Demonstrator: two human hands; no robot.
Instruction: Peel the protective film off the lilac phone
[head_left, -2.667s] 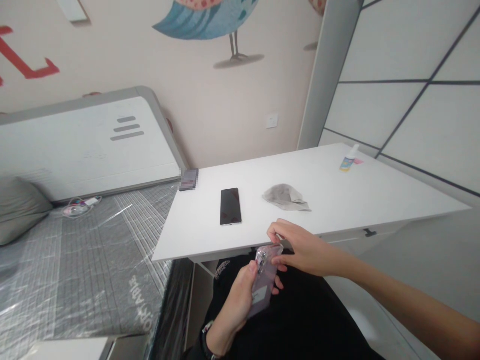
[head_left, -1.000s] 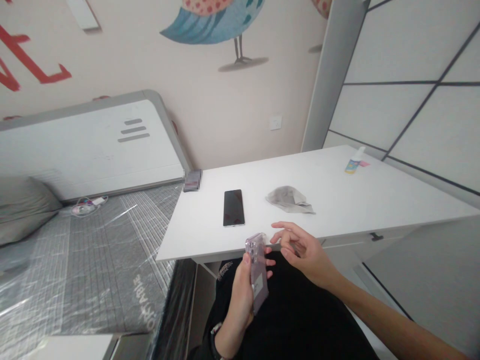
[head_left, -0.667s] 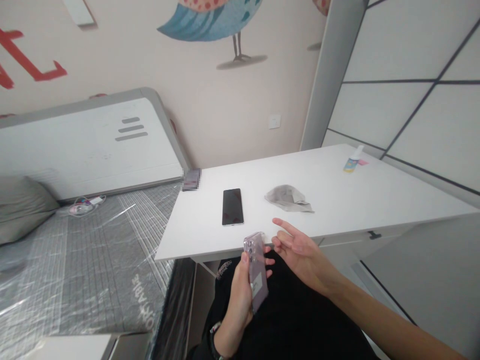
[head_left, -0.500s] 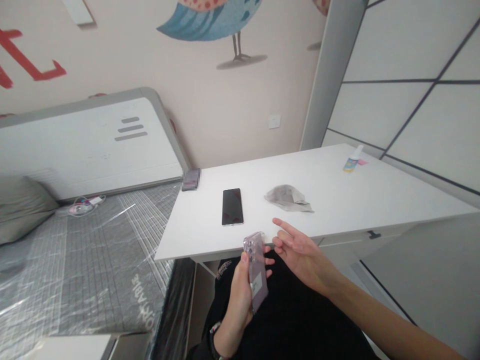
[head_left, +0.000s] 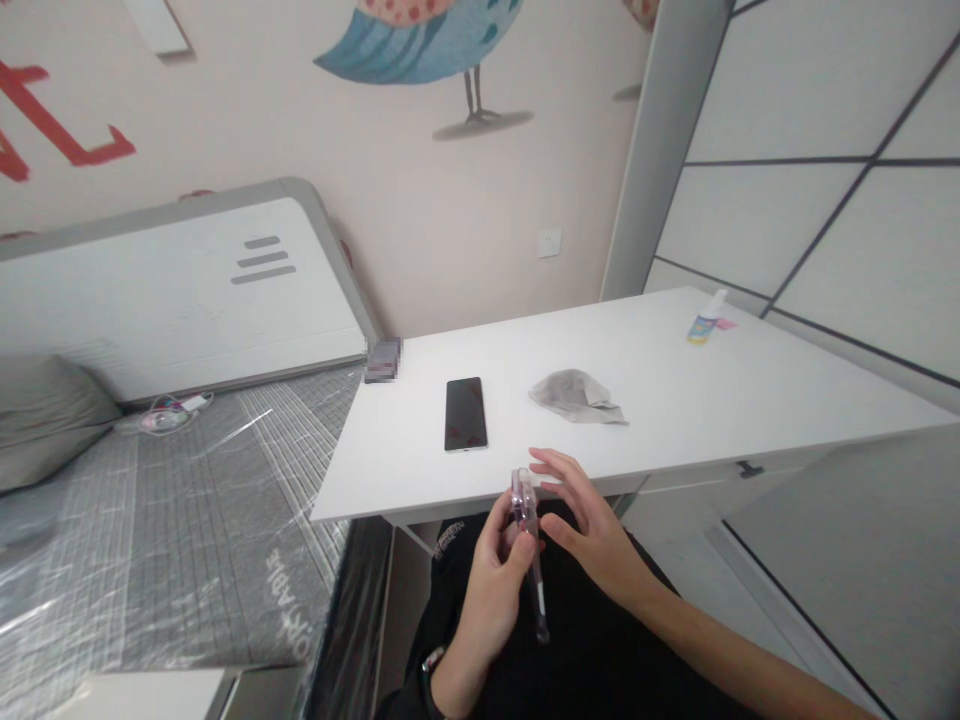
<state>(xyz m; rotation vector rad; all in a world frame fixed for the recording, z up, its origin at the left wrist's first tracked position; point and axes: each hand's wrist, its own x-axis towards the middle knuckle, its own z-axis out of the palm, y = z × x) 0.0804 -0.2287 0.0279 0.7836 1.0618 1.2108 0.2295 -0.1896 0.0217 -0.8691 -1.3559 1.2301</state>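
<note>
while seen edge-on, phone point(head_left: 529, 545) in left hand point(head_left: 495, 580) grip, right hand point(head_left: 589, 520) open beside it, its screen side hidden

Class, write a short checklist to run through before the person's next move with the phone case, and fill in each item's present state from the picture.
1. Left hand grips the clear phone case: ok, fingers wrap it, seen edge-on.
2. Right hand free: ok, open, beside the case; contact cannot tell.
3. Black phone lies flat on the white table, screen up: ok.
4. Case is empty: cannot tell from this angle.
5. Grey cloth lies apart from the phone: ok.
6. Spray bottle upright at the table's far corner: ok.
</note>
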